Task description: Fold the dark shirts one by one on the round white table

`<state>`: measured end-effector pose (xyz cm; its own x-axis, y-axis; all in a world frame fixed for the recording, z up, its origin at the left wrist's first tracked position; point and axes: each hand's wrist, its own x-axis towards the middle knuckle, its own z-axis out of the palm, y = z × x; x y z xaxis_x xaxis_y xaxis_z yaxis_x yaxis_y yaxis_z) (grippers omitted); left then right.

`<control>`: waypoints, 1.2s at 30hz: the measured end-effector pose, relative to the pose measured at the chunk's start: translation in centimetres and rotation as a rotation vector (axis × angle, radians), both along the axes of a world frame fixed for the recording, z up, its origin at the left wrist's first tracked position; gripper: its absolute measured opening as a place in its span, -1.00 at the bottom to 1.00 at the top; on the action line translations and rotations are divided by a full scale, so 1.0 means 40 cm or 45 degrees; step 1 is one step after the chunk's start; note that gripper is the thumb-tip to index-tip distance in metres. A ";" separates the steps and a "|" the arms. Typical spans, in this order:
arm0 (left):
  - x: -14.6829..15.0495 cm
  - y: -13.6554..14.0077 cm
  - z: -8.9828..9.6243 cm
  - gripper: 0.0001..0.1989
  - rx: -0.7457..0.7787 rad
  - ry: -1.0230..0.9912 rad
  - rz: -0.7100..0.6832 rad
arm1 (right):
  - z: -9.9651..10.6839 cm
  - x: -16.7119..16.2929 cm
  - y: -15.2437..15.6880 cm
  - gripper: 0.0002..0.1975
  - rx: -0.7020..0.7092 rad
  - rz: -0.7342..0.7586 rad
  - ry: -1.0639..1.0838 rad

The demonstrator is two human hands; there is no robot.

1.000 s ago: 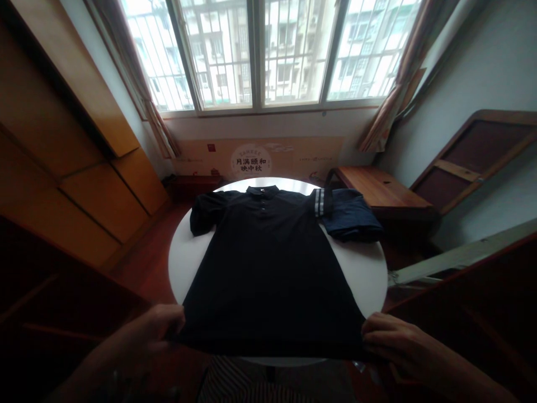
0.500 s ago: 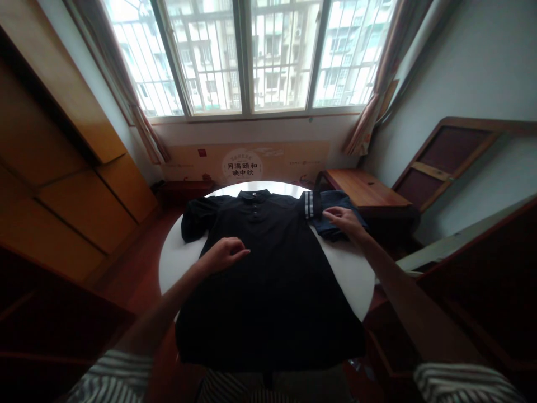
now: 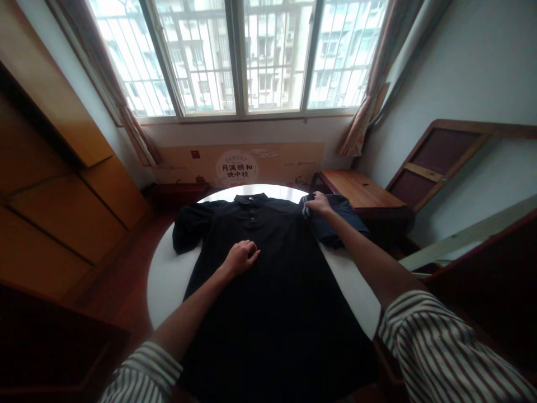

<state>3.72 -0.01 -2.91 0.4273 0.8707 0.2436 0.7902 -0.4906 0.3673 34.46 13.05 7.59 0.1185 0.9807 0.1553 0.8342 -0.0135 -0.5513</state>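
A black short-sleeved polo shirt (image 3: 268, 313) lies spread front up, its collar at the far side and its hem towards me. My right hand (image 3: 319, 205) is closed on the striped cuff of the right-side sleeve. The cuff is bunched under my fingers. Above the chest of the shirt, just below the button placket, is my left hand (image 3: 242, 258). Its fingers are loosely curled with nothing visible in them. I cannot tell whether it touches the cloth. A folded dark blue garment (image 3: 346, 215) lies beside the right sleeve, partly behind my right forearm.
The shirt lies on a round white table (image 3: 163, 291). A wooden side table (image 3: 352, 187) stands behind it to the right. Wooden cabinets (image 3: 62, 218) line the left wall. A barred window (image 3: 272, 56) and a printed banner (image 3: 201, 162) are at the back.
My right hand has moved left and closed on the striped cuff, which is now bunched. My left hand has shifted slightly right over the shirt. The view has moved a little.
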 end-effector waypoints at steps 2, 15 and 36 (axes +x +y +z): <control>0.001 0.002 0.001 -0.80 0.002 0.009 0.009 | -0.002 -0.042 -0.008 -0.43 0.008 0.114 -0.127; 0.008 -0.005 0.002 -0.81 0.018 0.049 0.014 | -0.107 -0.162 0.014 -0.68 -0.229 0.410 -0.441; 0.012 -0.008 0.000 -0.83 0.027 0.094 0.010 | -0.090 -0.086 0.260 -0.67 -0.250 0.346 -0.528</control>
<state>4.21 -0.32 -2.91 0.4380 0.8691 0.2300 0.8187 -0.4913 0.2973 31.00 23.45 4.00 -0.1764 0.9828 -0.0544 0.9694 0.1638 -0.1830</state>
